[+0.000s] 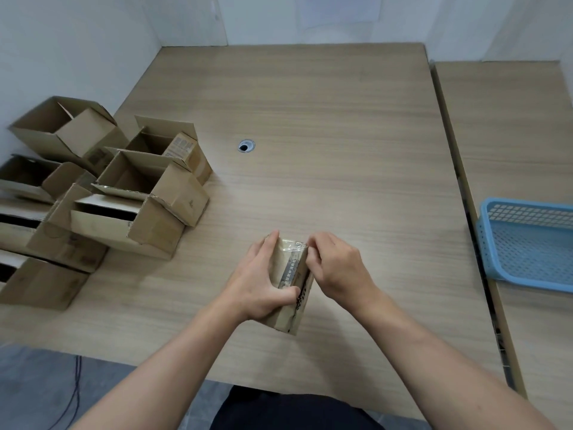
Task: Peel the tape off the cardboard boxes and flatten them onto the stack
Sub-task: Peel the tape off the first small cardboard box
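A small cardboard box (290, 283) stands on the wooden table (325, 125), near its front edge and between my hands. Clear tape (293, 247) wrinkles across the box's far top end. My left hand (263, 280) grips the box's left side, thumb pressed on its top face. My right hand (335, 265) is on the right side, with its fingertips curled at the taped far corner. Whether the tape is pinched there is hidden by the fingers.
Several open cardboard boxes (145, 187) are piled on the table's left part, against the white wall. A blue plastic basket (530, 240) sits on the adjoining table at the right. A cable hole (246, 146) is in the middle of the tabletop.
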